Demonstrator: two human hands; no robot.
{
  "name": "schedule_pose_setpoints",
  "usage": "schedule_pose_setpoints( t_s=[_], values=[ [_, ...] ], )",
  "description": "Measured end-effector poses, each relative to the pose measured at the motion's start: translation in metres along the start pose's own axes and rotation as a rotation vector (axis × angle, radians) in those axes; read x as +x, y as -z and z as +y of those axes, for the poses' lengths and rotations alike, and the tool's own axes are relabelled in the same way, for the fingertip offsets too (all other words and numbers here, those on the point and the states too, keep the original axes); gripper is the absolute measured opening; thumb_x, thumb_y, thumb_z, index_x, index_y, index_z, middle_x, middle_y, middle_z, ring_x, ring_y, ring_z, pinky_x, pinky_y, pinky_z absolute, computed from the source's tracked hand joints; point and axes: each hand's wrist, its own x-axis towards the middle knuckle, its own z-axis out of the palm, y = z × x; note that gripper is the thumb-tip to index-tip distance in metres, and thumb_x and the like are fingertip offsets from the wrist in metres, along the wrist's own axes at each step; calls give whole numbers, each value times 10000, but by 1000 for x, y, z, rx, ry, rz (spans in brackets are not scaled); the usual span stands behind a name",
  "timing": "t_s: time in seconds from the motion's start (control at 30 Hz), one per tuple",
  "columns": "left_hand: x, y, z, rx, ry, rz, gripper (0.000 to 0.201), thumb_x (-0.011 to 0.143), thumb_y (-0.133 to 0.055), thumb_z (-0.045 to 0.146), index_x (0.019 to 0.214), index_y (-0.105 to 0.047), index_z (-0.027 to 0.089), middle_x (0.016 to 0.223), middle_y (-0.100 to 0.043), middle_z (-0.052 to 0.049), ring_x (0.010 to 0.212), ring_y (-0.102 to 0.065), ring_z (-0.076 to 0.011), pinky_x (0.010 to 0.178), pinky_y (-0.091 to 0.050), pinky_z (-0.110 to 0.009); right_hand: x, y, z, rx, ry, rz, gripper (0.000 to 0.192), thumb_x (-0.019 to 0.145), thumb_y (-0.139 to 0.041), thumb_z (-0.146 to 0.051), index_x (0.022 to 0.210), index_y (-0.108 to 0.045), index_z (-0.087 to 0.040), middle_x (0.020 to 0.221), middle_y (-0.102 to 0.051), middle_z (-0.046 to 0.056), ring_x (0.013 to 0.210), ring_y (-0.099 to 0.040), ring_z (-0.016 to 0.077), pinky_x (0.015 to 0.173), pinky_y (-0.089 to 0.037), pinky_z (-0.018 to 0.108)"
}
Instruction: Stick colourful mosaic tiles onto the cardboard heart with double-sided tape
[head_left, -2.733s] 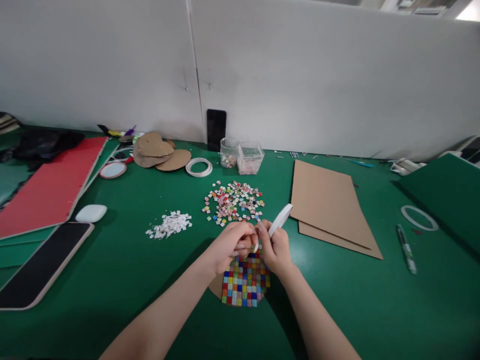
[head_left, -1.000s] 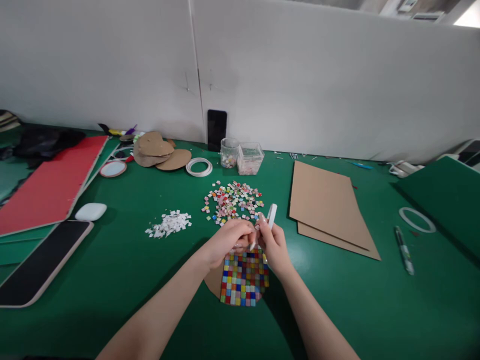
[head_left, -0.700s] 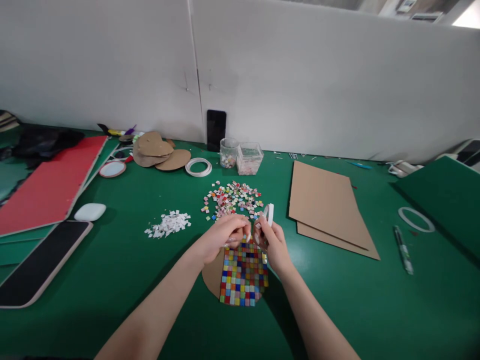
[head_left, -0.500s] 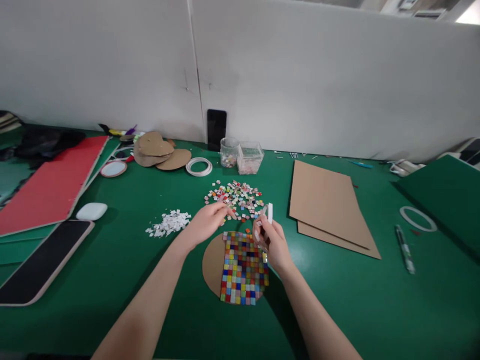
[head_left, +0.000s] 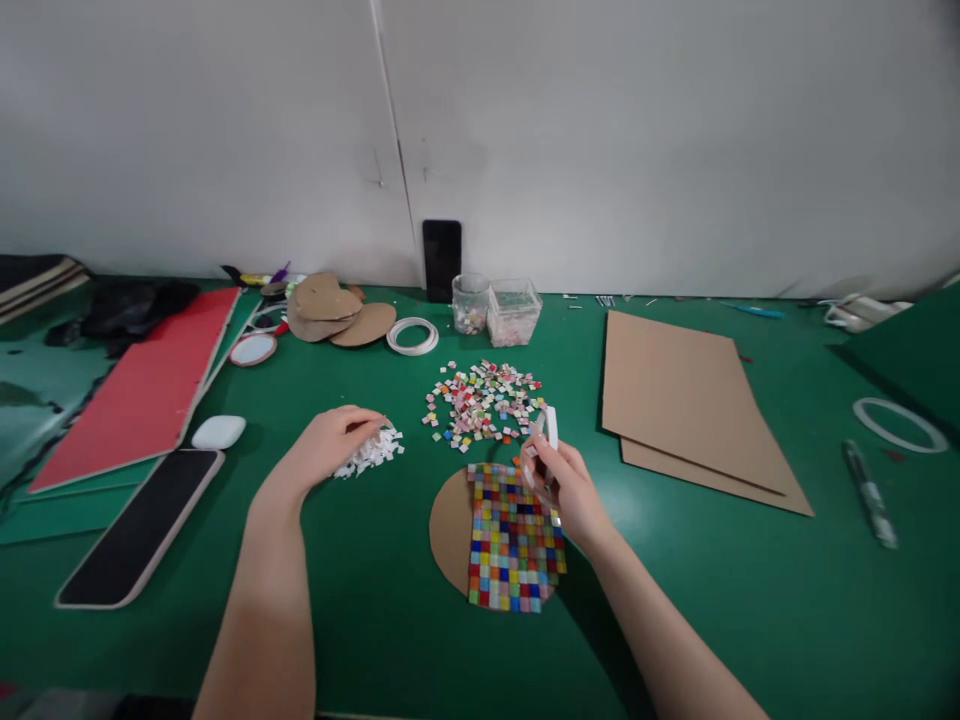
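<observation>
Nearest to the person lies a round cardboard disc (head_left: 448,528), matte brown, flat on the green felt-like table (head_left: 375,620). Most of its right part is covered by a grid of small glossy mosaic tiles (head_left: 514,537) in red, blue, yellow, green and pink, set in tidy rows; a bare crescent of board shows at its left.

Just above the tiled patch, the right hand (head_left: 566,485) hovers with the forearm coming in from the lower right. Its fingers are curled closed around a thin white tape roll (head_left: 550,428), held upright on edge, the ring standing above the thumb and forefinger.

The left hand (head_left: 326,448) is stretched out well to the left, palm down, fingers loosely bent with the tips resting on a small heap of white paper scraps (head_left: 373,454), flaky and irregular. Whether it pinches anything I cannot tell.

Between the two hands and a little farther off, loose coloured tiles (head_left: 484,402) lie scattered in a rough round patch. Beyond them stand two clear plastic tubs (head_left: 498,308), and a flat white tape ring (head_left: 412,336) beside them. To the right lie smooth rectangular cardboard sheets (head_left: 682,395), stacked slightly askew. A dark phone (head_left: 442,259) leans against the pale wall.
</observation>
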Motion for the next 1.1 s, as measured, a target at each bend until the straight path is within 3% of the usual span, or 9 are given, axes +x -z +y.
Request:
schedule_pose_setpoints(
  t_s=[0.23,0.53,0.9,1.1],
  values=[
    [-5,8,-6,-85,91,-26,293,747,-517,434,920,-665,249,860,-695,-38,765,-624,-212,618,-452,-247,0,2,2,-46,-29,-2,387,797,-505,-482,560,-420,-189,446,-308,-68,404,-229,68,377,-134,214],
    [-8,11,-9,-277,130,-90,313,752,-503,359,1020,-603,231,1016,-666,-57,846,-636,-199,657,-495,-250,0,1,3,-60,-47,-5,403,794,-506,-498,555,-416,-186,446,-310,-70,392,-224,59,367,-137,207],
    [-11,13,-10,-425,32,-122,301,803,-440,337,1046,-590,244,1094,-629,-53,902,-611,-206,730,-506,-293,1,2,6,-81,-30,-22,400,809,-494,-485,554,-414,-188,454,-319,-67,394,-223,60,364,-141,210],
    [-12,15,-9,-410,36,-70,309,754,-527,361,1035,-579,244,1040,-657,-58,951,-607,-210,757,-507,-286,1,3,8,-95,-13,-48,405,817,-480,-490,551,-408,-192,442,-297,-72,393,-212,64,363,-146,213]
  ],
)
